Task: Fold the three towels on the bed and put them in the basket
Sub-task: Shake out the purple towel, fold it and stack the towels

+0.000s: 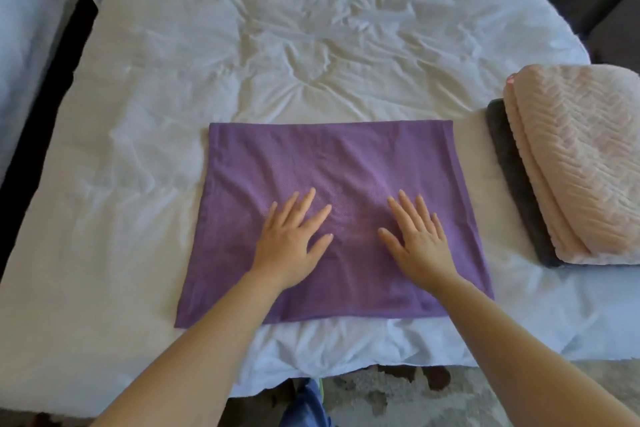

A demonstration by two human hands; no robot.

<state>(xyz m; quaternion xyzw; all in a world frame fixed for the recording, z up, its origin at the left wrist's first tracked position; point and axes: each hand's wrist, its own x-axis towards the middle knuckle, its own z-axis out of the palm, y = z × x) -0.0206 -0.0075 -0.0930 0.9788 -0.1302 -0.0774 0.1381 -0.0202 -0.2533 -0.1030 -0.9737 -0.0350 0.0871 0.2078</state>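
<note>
Purple towel (332,184) is lying flat under both open palms, long axis running left hand (290,242) to right hand (419,242), each side edge equally near its hand.

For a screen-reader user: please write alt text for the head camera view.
Two bare hands, left hand and right hand, press flat on a purple towel spread on a white bed. At the right, a folded pink towel lies on a folded grey towel.
</note>
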